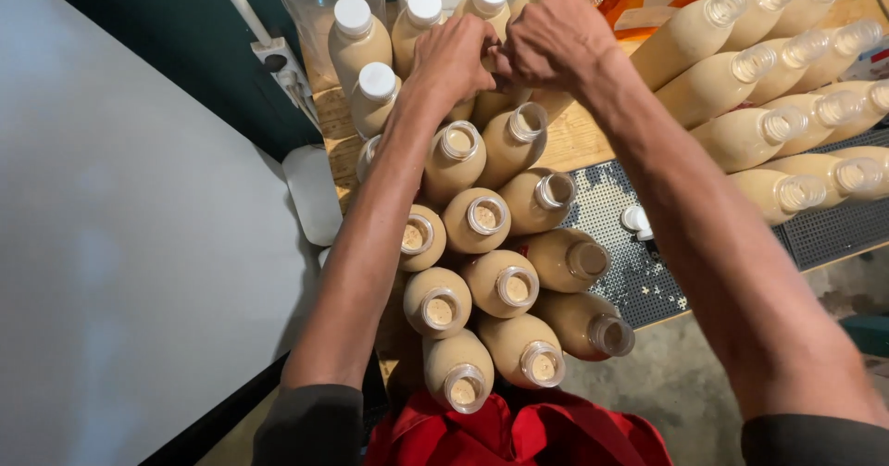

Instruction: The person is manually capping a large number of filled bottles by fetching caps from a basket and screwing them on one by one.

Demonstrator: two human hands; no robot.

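While both hands meet over one bottle (489,105) at the far side of the open beige bottle cluster (491,272) on the tabletop (579,137), left hand (454,59) and right hand (554,40) fingers pinch closed at its neck — apparently capping — so twisting squarely seems needed.

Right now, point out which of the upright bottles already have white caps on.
The capped bottles are the far group beyond both hands, each with a white screw cap. The open bottles nearer the person show bare necks and beige liquid.
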